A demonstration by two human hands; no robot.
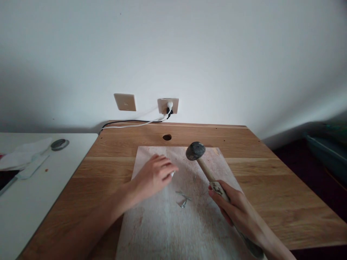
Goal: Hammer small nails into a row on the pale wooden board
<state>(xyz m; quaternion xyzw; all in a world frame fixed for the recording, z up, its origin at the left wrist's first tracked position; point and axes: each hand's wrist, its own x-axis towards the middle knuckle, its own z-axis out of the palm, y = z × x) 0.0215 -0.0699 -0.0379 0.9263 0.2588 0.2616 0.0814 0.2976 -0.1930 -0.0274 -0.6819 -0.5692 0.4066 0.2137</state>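
My right hand (230,204) is wrapped around the handle of a rubber mallet (195,151). Its dark head is raised over the far part of a pale wooden board (157,231). My left hand (155,173) hovers above the board's left side with fingers curled together. Something small and whitish shows at its fingertips, too unclear to name. Several loose nails (184,200) lie in a small pile on the board between my hands. Another nail (194,178) is seen beyond the pile, beneath the mallet's handle; whether it stands in the wood I cannot tell.
Under the board is a wooden desk (271,187) with a cable hole (167,137). Cables (135,124) run along its back edge to a wall socket (168,105). At left, a white table (40,187) bears a round dark object (60,144) and crumpled white material (25,155).
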